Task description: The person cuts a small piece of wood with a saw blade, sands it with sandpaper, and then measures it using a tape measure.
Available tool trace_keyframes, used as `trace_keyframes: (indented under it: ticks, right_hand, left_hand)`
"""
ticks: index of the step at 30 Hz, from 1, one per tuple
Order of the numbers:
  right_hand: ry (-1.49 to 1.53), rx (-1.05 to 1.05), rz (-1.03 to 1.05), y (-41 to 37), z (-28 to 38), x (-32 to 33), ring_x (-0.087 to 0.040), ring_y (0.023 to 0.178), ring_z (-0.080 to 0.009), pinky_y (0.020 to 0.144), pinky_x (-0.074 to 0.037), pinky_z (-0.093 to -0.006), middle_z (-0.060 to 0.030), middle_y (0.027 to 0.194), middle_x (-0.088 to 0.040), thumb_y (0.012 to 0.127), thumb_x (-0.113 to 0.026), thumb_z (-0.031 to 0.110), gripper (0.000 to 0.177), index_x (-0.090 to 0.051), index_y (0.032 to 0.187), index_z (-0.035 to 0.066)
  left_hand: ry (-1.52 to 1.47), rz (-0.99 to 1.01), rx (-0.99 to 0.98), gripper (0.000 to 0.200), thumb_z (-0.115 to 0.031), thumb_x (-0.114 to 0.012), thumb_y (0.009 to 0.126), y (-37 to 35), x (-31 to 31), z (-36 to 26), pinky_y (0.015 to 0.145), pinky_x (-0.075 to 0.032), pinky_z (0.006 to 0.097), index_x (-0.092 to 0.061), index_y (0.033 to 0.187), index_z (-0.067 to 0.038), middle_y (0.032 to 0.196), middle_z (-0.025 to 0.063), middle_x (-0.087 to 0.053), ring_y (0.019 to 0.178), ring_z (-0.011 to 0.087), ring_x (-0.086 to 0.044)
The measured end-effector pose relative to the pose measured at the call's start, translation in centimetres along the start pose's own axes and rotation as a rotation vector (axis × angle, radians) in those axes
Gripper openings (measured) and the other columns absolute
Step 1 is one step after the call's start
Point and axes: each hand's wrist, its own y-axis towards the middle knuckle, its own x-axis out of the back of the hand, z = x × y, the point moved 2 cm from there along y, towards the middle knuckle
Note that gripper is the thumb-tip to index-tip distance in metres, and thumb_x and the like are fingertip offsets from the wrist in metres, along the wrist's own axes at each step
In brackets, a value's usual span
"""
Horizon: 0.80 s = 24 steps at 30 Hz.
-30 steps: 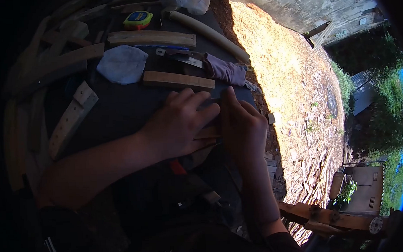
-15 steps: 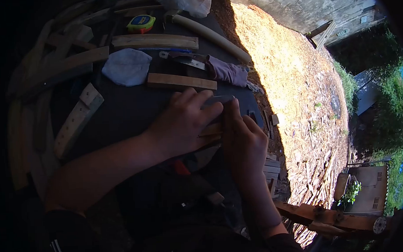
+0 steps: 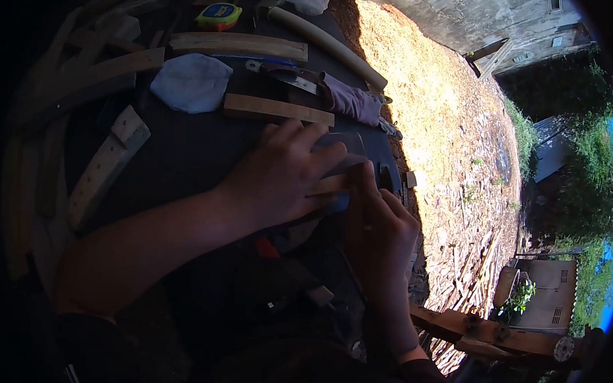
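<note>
Over the near side of the dark tabletop, my left hand [image 3: 285, 165] curls its fingers around a flat grey piece [image 3: 345, 144] with a smooth, slightly shiny face. My right hand [image 3: 385, 222] is closed with thumb and forefinger pinched at the same piece's lower right edge, fingertips close to the left hand's. The palms hide much of the piece, so I cannot tell its kind. Just beyond my left knuckles lies a short wooden block [image 3: 276, 109]. A mauve cloth-wrapped handle [image 3: 350, 99] with a metal blade lies past it.
A folded white cloth [image 3: 191, 83], a longer wood strip [image 3: 237, 45], a yellow-green tape measure [image 3: 218, 16] and a long rounded handle [image 3: 328, 45] lie on the dark tabletop [image 3: 177, 155]. A wooden piece with holes [image 3: 110, 164] is at left. Sunlit wood chips [image 3: 446, 119] cover the ground beyond.
My hands have shifted slightly right, and the right hand sits a little lower. More of the flat grey piece now shows between the fingers. The whole view has shifted slightly.
</note>
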Motion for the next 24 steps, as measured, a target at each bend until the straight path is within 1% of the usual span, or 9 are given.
trace_keyframes:
  ticks: [2, 5, 8, 11, 14, 17, 20, 23, 24]
  right_hand:
    - [0.006, 0.042, -0.048, 2.5, -1.0, -1.3, -0.070, 0.065, -0.0305, 0.062, -0.057, -0.0428, -0.0101, 0.075, -0.065, 0.093, -0.070, 0.010, 0.047, -0.066, 0.139, 0.003]
    - [-0.106, 0.060, 0.043, 7.0, -1.7, -2.6, -0.071, 0.065, -0.0285, 0.060, -0.056, -0.0418, -0.0095, 0.074, -0.064, 0.093, -0.069, 0.007, 0.045, -0.067, 0.138, 0.003]
    - [-0.120, 0.062, -0.053, 3.0, -0.5, -1.2, -0.068, 0.060, -0.0262, 0.055, -0.050, -0.0386, -0.0138, 0.072, -0.066, 0.098, -0.069, 0.004, 0.036, -0.073, 0.133, 0.007]
    - [0.009, 0.032, -0.085, -0.4, -0.2, -0.4, -0.067, 0.061, -0.0287, 0.057, -0.051, -0.0412, -0.0144, 0.072, -0.064, 0.097, -0.068, 0.004, 0.038, -0.071, 0.136, 0.007]
    - [-0.009, 0.060, 0.004, 4.1, -1.2, -1.7, -0.069, 0.065, -0.0339, 0.060, -0.056, -0.0439, -0.0118, 0.076, -0.065, 0.094, -0.065, 0.007, 0.043, -0.067, 0.137, 0.002]
    - [-0.092, 0.120, 0.004, 7.6, -2.4, -3.4, -0.066, 0.062, -0.0267, 0.057, -0.050, -0.0402, -0.0134, 0.069, -0.061, 0.096, -0.069, 0.004, 0.044, -0.069, 0.140, 0.007]
    - [-0.002, 0.046, -0.066, 2.8, -0.8, -1.4, -0.068, 0.062, -0.0248, 0.058, -0.050, -0.0391, -0.0146, 0.068, -0.060, 0.093, -0.073, 0.002, 0.043, -0.072, 0.137, 0.007]
    - [0.034, -0.033, 0.123, -2.8, 0.7, 3.2, -0.070, 0.064, -0.0222, 0.060, -0.052, -0.0377, -0.0141, 0.073, -0.066, 0.091, -0.078, 0.000, 0.046, -0.073, 0.136, 0.009]
    - [0.053, -0.034, 0.035, -2.4, 0.0, 3.4, -0.070, 0.065, -0.0210, 0.060, -0.052, -0.0365, -0.0135, 0.075, -0.067, 0.090, -0.079, 0.001, 0.047, -0.073, 0.136, 0.009]
  left_hand:
    - [-0.004, -0.002, -0.015, 0.055, -0.033, -0.084, 0.083, 0.0, -0.4, -0.1, 0.103, -0.048, 0.0528, -0.059, 0.126, -0.011, 0.132, 0.0212, -0.060, 0.122, 0.0379, -0.060]
    - [0.022, -0.045, -0.040, 0.055, -0.034, -0.084, 0.084, 0.0, -0.6, -0.2, 0.103, -0.048, 0.0525, -0.058, 0.127, -0.011, 0.131, 0.0209, -0.060, 0.122, 0.0375, -0.060]
    - [0.030, -0.025, -0.042, 0.056, -0.033, -0.084, 0.084, -0.1, -0.2, 0.0, 0.102, -0.049, 0.0522, -0.058, 0.128, -0.011, 0.130, 0.0202, -0.061, 0.121, 0.0380, -0.060]
    - [0.024, -0.043, -0.017, 0.056, -0.032, -0.085, 0.082, -0.1, -0.1, 0.0, 0.101, -0.050, 0.0521, -0.060, 0.128, -0.010, 0.131, 0.0195, -0.061, 0.121, 0.0385, -0.060]
    - [0.004, -0.034, -0.019, 0.055, -0.031, -0.085, 0.081, 0.1, -0.7, -0.2, 0.101, -0.050, 0.0519, -0.061, 0.126, -0.010, 0.132, 0.0194, -0.061, 0.120, 0.0386, -0.061]
    - [0.008, -0.051, -0.027, 0.055, -0.032, -0.086, 0.081, 0.2, -0.8, 0.1, 0.101, -0.050, 0.0517, -0.061, 0.125, -0.010, 0.132, 0.0194, -0.061, 0.120, 0.0386, -0.061]
    - [0.012, -0.051, -0.032, 0.057, -0.032, -0.086, 0.080, 0.4, -0.6, -0.2, 0.101, -0.050, 0.0516, -0.061, 0.125, -0.010, 0.132, 0.0198, -0.061, 0.120, 0.0390, -0.061]
    - [0.021, -0.035, -0.021, 0.058, -0.032, -0.087, 0.079, 0.2, -0.2, -0.2, 0.102, -0.050, 0.0525, -0.061, 0.125, -0.009, 0.133, 0.0195, -0.061, 0.120, 0.0403, -0.060]
    - [0.012, -0.040, -0.015, 0.058, -0.033, -0.088, 0.078, 0.2, -0.3, 0.0, 0.102, -0.050, 0.0533, -0.061, 0.123, -0.008, 0.133, 0.0191, -0.060, 0.121, 0.0410, -0.060]
